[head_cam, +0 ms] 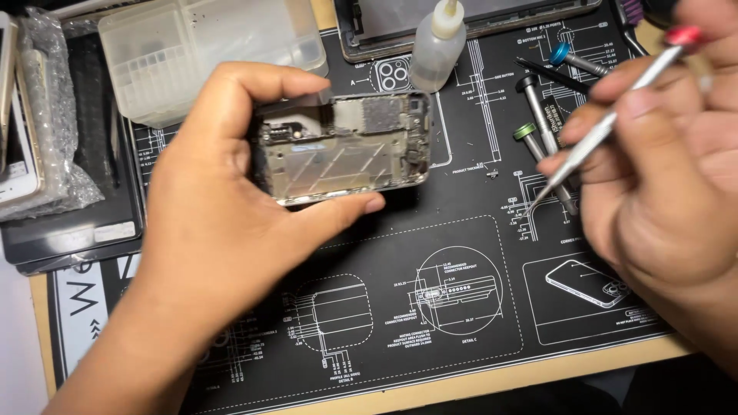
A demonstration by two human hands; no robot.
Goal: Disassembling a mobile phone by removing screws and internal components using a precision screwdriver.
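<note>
Right hand (pixel 661 169) nearest the lens, right side, blurred; fingers pinched around thin silver screwdriver with red cap (pixel 607 127), tip angled down-left over the mat. Left hand (pixel 223 200) at centre-left, clamped on opened silver phone frame with bare internals (pixel 346 146): thumb along near edge, fingers over far edge, frame lifted above black repair mat with white diagrams (pixel 461 307). Far of the frame: small clear squeeze bottle with white nozzle (pixel 438 46), upright. Right of the bottle: loose screwdrivers with green and blue caps (pixel 538 146) lying on the mat. Far left: translucent plastic parts box (pixel 207 46), beside bubble-wrapped phones (pixel 38 123).
</note>
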